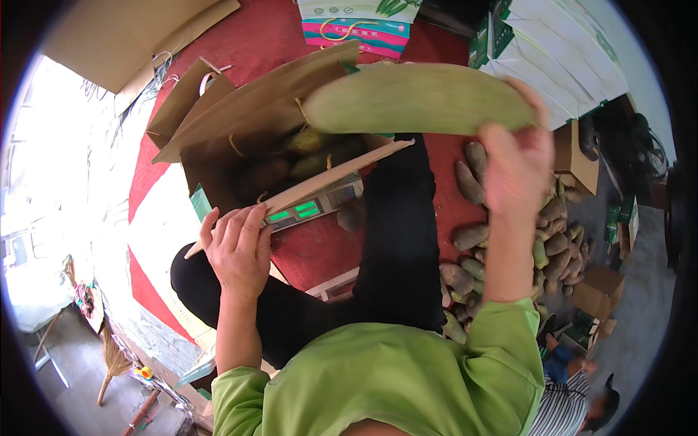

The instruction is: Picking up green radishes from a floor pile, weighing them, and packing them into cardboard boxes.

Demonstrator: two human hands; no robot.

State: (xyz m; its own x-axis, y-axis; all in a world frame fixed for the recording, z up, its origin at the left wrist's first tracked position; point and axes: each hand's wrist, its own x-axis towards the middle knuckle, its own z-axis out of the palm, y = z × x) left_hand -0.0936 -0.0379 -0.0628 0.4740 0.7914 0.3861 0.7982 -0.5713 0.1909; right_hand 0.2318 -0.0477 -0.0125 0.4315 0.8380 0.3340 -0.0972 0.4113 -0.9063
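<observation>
The right hand (520,163) grasps one end of a long green vegetable (414,98), thumb on the near side and fingers wrapped over the tip; both are slightly blurred. The vegetable reaches out leftward from that hand, nearly level, its free end in front of the far flap of an open carton (251,109) as seen from above.

The left hand (236,247) lies on the carton's near flap, fingers spread across its edge — whether it pinches the cardboard or merely rests there, I cannot tell. Beyond those fingers, inside the carton, several vegetables (309,140) lie in shadow, and yellow cord loops hang at its sides. Just right of the left hand, under the near flap, shows a scale (338,198) with lit green displays.

Below and to the right of the right hand, many loose vegetables (556,254), brownish and green, lie heaped, some on a red covering (451,211). Farther beyond that hand stand white boxes (560,62); a brown box (578,163) sits to its right. Well below it — at the lower right — is another person in a striped top (560,403).
</observation>
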